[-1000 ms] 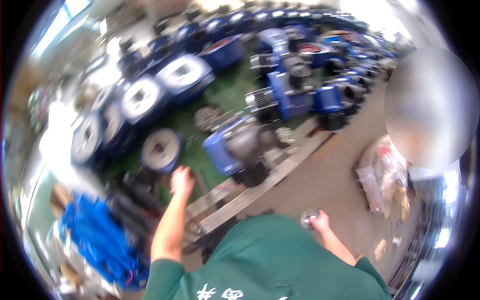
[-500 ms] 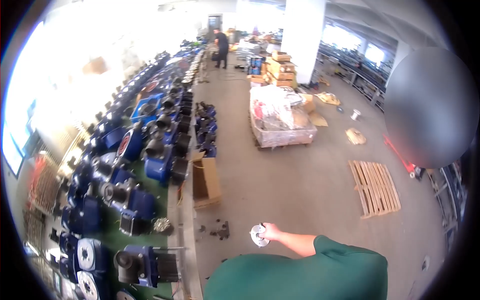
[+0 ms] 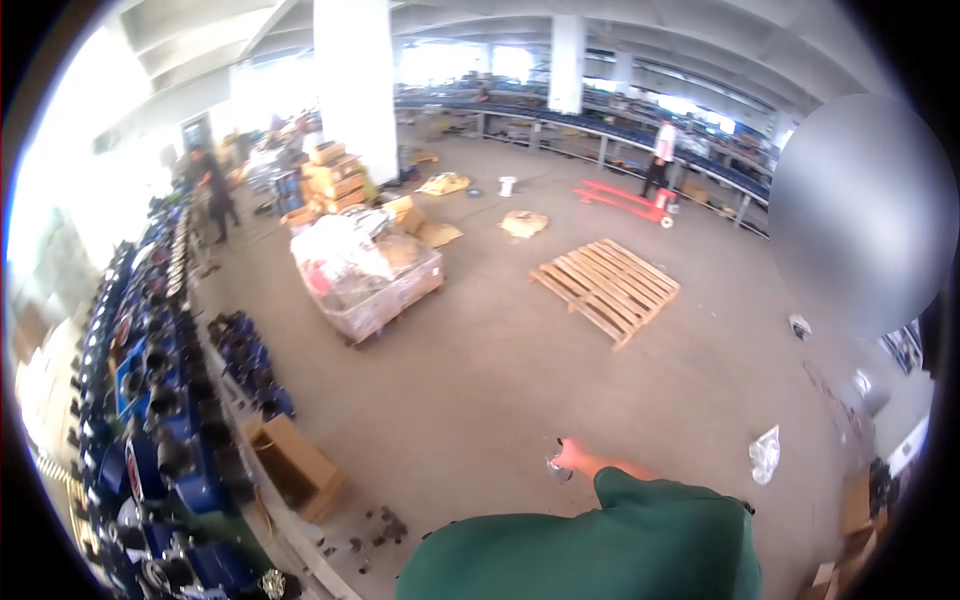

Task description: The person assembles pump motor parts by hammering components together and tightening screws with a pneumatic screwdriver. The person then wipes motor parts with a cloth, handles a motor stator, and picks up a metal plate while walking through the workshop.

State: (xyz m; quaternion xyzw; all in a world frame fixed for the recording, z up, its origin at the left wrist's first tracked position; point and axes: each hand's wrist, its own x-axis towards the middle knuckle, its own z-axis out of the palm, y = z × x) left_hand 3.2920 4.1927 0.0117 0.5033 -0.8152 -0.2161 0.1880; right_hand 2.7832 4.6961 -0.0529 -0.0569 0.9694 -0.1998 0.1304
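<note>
My right hand (image 3: 568,454) is in front of my body, at the bottom middle of the head view. Its fingers are closed on a round silver metal flange (image 3: 557,468). The flange hangs at the far side of the hand, now turned and partly blurred, with holes I cannot make out clearly. Beneath it is the grey concrete floor (image 3: 470,400). My left hand is out of view.
At left runs a long bench with blue motor-like units (image 3: 190,470). A cardboard box (image 3: 300,465) and small dark parts (image 3: 385,525) lie beside it. Ahead are a wrapped pallet crate (image 3: 385,305), a wooden pallet (image 3: 610,285), a red pallet jack (image 3: 620,198) and two people.
My view has swung to the right, so the bench has moved to the left edge and the pallet toward the middle. The flange, still in my right hand, has turned from face-on.
</note>
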